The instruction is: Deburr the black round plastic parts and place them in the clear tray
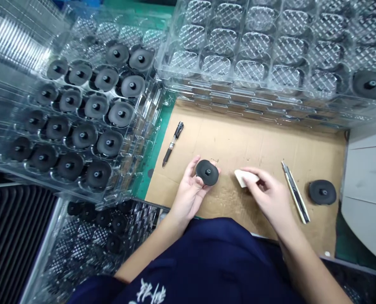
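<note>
The left grip (189, 192) is closed around a black round disc with a small raised hub at its centre (207, 172). It holds the disc by the rim between thumb and fingertips, face up, just above the brown cardboard sheet (238, 135). The right grip (268, 194) is clenched on a small white block (243, 177). One corner of the block pokes out toward the disc; the two are near but apart.

Beside the right grip, a slim utility knife with a black and pale handle (295, 192) lies on the cardboard. Beyond it lies a second black hubbed disc (322, 192). To the left, near the cardboard's edge, lies a black pen (173, 143), and the green surface (156, 139) shows in a strip beside it.

Further left, a stack of clear plastic trays (143, 126) has rows of the same black discs seated in the pockets of its top tray. A lower clear tray (89, 236) at the bottom left holds a few more. Along the far side of the cardboard stands a second stack of clear moulded trays (222, 63). Its top tray has bare pockets, save for one disc (369, 84) at the right end. A dark blue garment (213, 261) fills the near edge.
</note>
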